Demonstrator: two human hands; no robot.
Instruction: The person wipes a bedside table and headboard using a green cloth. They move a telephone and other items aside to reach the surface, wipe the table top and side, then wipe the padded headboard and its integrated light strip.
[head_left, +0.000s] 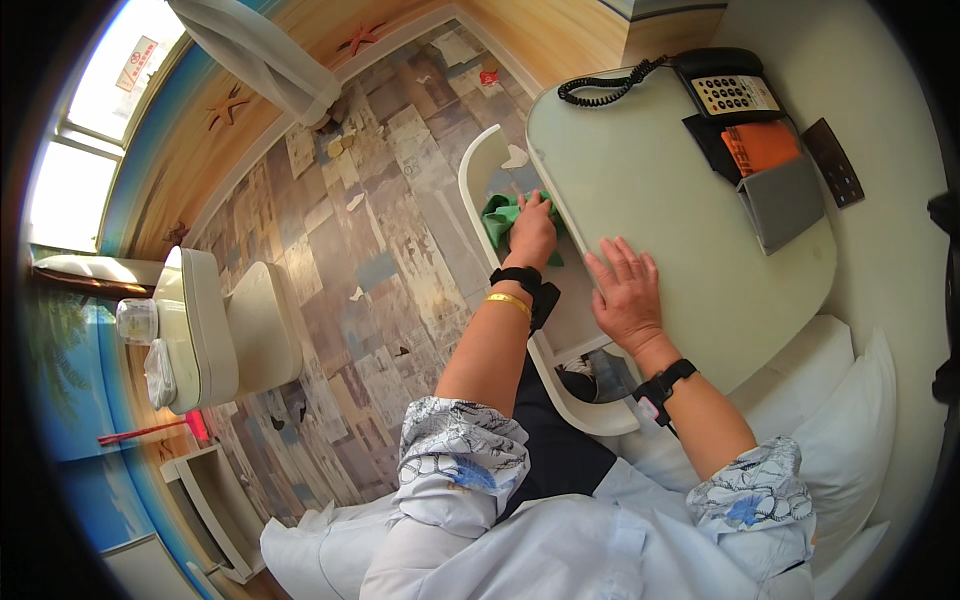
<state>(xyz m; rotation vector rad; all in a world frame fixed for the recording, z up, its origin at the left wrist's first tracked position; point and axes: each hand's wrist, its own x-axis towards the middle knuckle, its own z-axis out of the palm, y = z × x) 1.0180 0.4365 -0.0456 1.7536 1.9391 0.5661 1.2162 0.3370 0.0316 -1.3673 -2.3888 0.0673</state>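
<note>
My left hand (534, 232) presses on a crumpled green cloth (501, 216), inside the curved white frame of a chair (471, 176) beside the table. A dark band and a yellow bracelet are on that wrist. My right hand (628, 296) lies flat with spread fingers on the near left edge of the pale glass-topped table (637, 172); nothing shows in it. Toward the table's far right are a black corded telephone (731, 86), an orange packet (761, 146) and a grey folder or box (784, 202).
White pillows (844, 412) and bedding border the table's near side. A white curtain (262, 60) hangs by the window. At the left stand a stool or chair (266, 326) and a small table (214, 330) with a clear plastic container (137, 321). A red-handled tool (150, 433) lies nearby.
</note>
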